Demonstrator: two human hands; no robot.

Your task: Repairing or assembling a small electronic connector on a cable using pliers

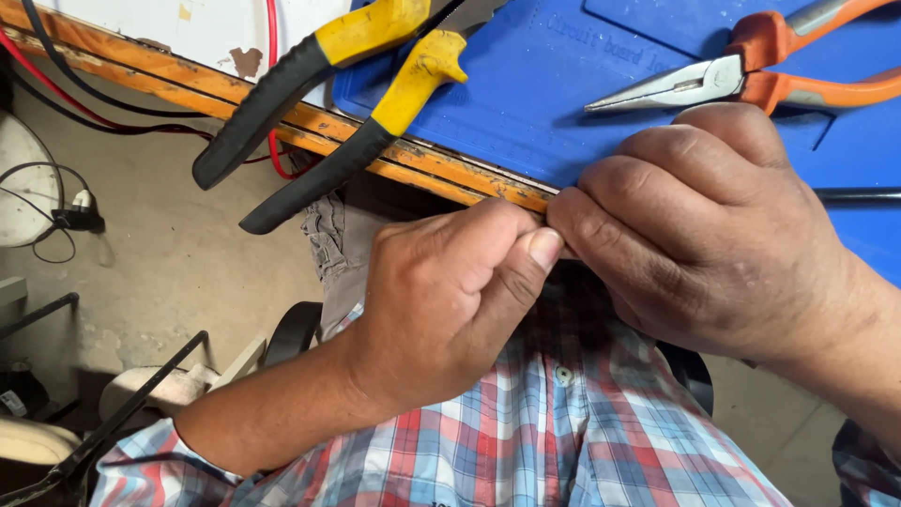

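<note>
Both hands are meeting at the worn wooden bench edge (441,174). The left hand (450,300) and right hand (713,235) are pressing curled fingertips together, pinching something too small to identify. Yellow-and-black pliers (347,103) and orange needle-nose pliers (751,75) are lying on the ribbed blue mat (526,103).

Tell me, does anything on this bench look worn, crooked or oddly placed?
Yes. The yellow-and-black pliers lie half off the bench, handles jutting out over the floor. The bench's wooden edge is chipped, its orange paint worn. The needle-nose pliers rest flat on the blue mat. Both hands pinch something too small to see.
</note>
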